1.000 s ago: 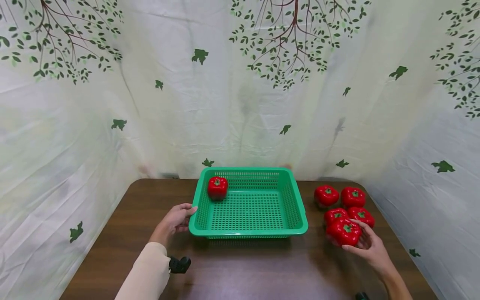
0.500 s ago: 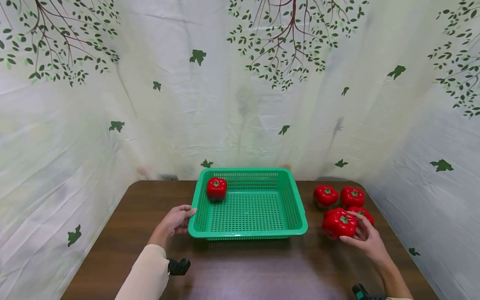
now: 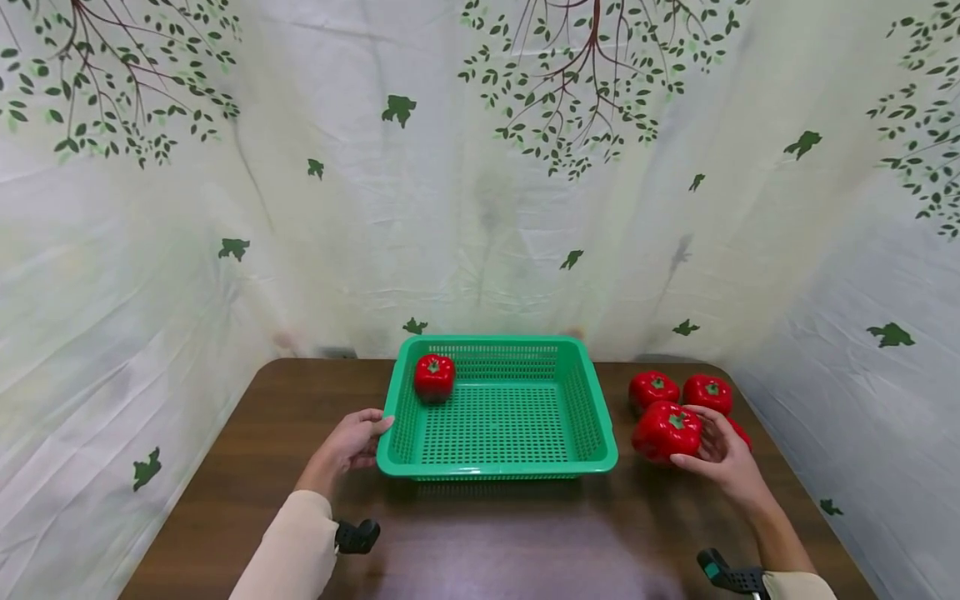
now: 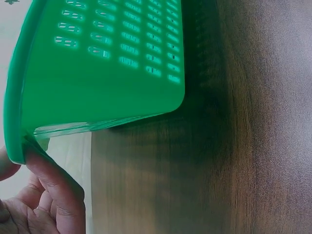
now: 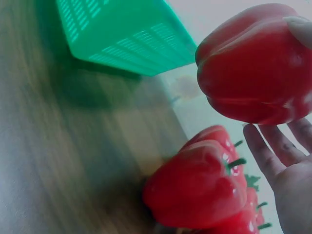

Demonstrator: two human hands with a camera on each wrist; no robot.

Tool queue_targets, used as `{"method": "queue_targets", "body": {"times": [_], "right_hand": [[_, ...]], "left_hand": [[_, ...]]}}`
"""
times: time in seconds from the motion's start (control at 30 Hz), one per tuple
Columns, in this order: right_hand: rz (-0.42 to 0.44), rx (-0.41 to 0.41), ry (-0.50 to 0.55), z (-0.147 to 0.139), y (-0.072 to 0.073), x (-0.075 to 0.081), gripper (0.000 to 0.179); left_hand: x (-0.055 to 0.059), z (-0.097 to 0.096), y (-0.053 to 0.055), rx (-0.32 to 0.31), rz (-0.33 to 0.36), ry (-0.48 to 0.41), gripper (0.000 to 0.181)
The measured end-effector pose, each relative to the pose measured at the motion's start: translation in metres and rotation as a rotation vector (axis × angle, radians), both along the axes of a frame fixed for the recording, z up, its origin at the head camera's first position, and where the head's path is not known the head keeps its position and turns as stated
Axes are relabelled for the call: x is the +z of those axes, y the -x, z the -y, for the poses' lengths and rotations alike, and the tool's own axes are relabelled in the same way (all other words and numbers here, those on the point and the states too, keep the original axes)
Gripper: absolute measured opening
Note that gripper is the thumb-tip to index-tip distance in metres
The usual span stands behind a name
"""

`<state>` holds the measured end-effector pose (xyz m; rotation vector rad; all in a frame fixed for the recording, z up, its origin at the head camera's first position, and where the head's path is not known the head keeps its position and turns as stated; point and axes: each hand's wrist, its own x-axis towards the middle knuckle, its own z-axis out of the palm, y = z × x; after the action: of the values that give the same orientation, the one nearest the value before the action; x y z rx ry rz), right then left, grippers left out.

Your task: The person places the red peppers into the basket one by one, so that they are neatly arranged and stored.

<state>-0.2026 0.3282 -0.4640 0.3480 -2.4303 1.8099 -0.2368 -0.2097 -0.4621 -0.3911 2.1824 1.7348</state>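
My left hand (image 3: 356, 439) pinches the left rim of a green plastic basket (image 3: 609, 454), with the thumb on top and fingers curled under the rim in the left wrist view. Inside the basket's left back corner sits one red bell pepper (image 3: 434, 378). Above the table at the right, my right hand (image 3: 720, 450) holds another red bell pepper (image 3: 666, 433) between thumb and fingers. The right wrist view shows this held pepper (image 5: 253, 68) raised apart from the peppers (image 5: 195, 187) standing on the table. In the head view it partly hides some of them.
Two red bell peppers, a left one (image 3: 653, 388) and a right one (image 3: 707, 393), stand at the table's back right. A third (image 3: 741, 433) shows partly behind the right hand. A leaf-printed white curtain (image 3: 480, 208) surrounds the brown table (image 3: 480, 542).
The right hand has lifted its bell pepper and moved it slightly left and away from the body, over the other peppers. The left hand and basket have stayed in place.
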Motion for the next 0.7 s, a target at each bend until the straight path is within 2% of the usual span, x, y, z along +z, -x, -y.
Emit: {"method": "queue_targets", "body": {"times": [0.2, 0.4, 0.7], "right_hand": [[0.005, 0.017, -0.028, 0.004, 0.005, 0.005, 0.067], [-0.016, 0.034, -0.071, 0.007, 0.016, 0.012, 0.071], [0.016, 0.050, -0.124, 0.017, 0.029, 0.023, 0.077]], "left_hand": [[0.002, -0.002, 0.000, -0.008, -0.003, 0.003, 0.039], [0.002, -0.002, -0.001, -0.003, -0.009, 0.009, 0.038], [0.001, 0.000, 0.000, 0.000, 0.003, 0.007, 0.040]]}}
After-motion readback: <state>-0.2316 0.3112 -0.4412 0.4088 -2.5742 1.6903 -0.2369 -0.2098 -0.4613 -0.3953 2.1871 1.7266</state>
